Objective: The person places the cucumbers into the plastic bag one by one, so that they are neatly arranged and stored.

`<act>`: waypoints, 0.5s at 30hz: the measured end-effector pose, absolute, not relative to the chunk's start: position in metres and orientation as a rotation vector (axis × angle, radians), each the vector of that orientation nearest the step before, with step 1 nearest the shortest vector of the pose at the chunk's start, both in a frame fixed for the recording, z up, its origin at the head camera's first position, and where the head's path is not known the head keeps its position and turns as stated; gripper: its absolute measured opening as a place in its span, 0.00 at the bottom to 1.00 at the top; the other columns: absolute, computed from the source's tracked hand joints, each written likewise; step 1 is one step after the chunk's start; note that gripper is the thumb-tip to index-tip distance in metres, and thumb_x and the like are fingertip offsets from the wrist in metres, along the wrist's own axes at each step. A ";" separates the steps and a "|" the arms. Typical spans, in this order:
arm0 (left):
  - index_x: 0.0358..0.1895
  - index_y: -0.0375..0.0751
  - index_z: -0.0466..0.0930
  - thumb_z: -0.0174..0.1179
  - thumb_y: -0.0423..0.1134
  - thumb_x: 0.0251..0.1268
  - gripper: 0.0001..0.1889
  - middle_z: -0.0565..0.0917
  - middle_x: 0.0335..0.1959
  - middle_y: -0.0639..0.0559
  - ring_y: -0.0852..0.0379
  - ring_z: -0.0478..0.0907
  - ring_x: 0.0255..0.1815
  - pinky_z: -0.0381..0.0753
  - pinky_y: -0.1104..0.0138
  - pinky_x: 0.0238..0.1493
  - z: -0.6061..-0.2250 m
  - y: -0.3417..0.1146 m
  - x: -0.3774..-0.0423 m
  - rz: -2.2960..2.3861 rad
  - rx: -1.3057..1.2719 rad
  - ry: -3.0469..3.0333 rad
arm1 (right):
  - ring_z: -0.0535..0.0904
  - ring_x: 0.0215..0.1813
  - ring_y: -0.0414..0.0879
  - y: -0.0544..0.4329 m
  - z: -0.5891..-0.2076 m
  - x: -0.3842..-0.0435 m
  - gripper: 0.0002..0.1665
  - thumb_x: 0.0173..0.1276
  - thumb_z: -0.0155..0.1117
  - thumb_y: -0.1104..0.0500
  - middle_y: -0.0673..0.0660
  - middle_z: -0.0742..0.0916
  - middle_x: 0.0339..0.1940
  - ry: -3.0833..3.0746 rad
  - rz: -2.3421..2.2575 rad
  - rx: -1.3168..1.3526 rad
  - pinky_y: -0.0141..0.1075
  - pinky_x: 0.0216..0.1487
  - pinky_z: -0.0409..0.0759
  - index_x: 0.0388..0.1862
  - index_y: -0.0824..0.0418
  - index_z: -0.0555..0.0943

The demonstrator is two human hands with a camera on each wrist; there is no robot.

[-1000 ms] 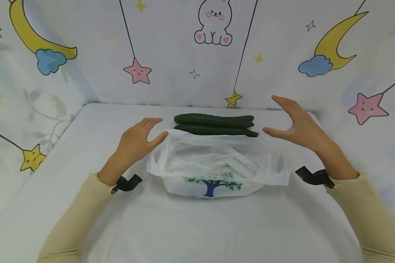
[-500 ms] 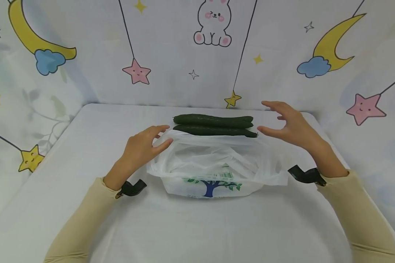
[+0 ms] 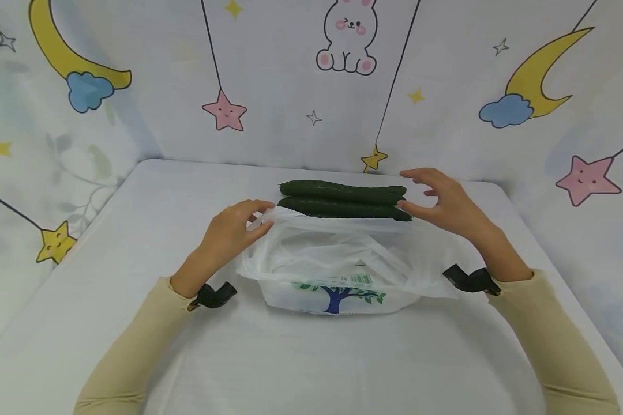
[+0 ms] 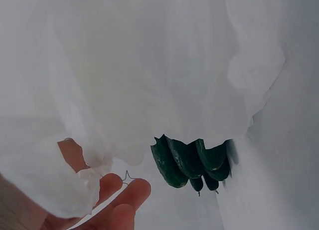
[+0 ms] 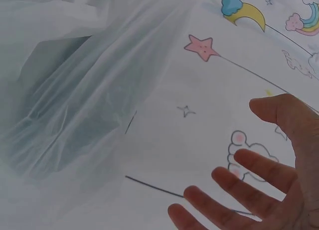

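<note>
In the head view a white plastic carrier bag (image 3: 285, 297) with a blue and green tree print stands on the table, its mouth spread open. Dark green cucumbers (image 3: 337, 190) lie side by side just behind its far rim; the left wrist view shows the ends of several cucumbers (image 4: 187, 162), stacked, below the bag's edge. My left hand (image 3: 233, 227) is at the bag's far left corner, thumb and fingers apart, the film overlapping some fingers. My right hand (image 3: 446, 204) hovers at the cucumbers' right end, fingers spread, thumb tip overlapping the nearer cucumber; it holds nothing.
A white cloth covers the table (image 3: 311, 369). Behind it rises a backdrop (image 3: 270, 69) printed with moons, stars and a rabbit. Each wrist carries a black camera mount (image 3: 469, 279) below the hand.
My right hand has moved left and slightly down to the cucumbers' right end. My left hand has moved right and a little down to the bag's left corner. Bag and cucumbers stay in place.
</note>
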State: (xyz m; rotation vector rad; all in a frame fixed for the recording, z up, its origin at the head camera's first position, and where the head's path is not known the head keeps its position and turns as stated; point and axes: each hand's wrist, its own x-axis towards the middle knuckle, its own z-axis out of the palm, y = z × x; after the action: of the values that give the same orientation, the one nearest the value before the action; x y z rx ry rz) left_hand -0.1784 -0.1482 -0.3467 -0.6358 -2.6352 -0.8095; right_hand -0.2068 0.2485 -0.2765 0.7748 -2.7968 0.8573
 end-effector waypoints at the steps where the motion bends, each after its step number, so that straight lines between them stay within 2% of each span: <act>1: 0.56 0.41 0.81 0.65 0.39 0.64 0.18 0.86 0.46 0.46 0.49 0.84 0.39 0.81 0.56 0.34 -0.347 -0.148 -0.179 -0.814 -0.639 -2.635 | 0.69 0.64 0.65 0.248 -0.278 -0.207 0.36 0.63 0.70 0.61 0.66 0.72 0.67 -2.794 0.867 0.782 0.62 0.58 0.72 0.69 0.63 0.69; 15: 0.56 0.37 0.80 0.64 0.35 0.64 0.17 0.85 0.49 0.42 0.45 0.84 0.40 0.82 0.55 0.40 -0.348 -0.145 -0.178 -0.818 -0.663 -2.635 | 0.71 0.62 0.65 0.239 -0.293 -0.218 0.27 0.67 0.64 0.64 0.67 0.75 0.63 -2.794 0.944 0.833 0.60 0.57 0.74 0.64 0.68 0.72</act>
State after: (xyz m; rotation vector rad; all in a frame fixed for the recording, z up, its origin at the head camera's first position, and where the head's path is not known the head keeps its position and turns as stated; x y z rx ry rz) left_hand -0.1780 -0.1453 -0.3479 -0.6629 -2.6348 -0.8182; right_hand -0.2184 0.2386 -0.2926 0.8330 -2.7940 0.9437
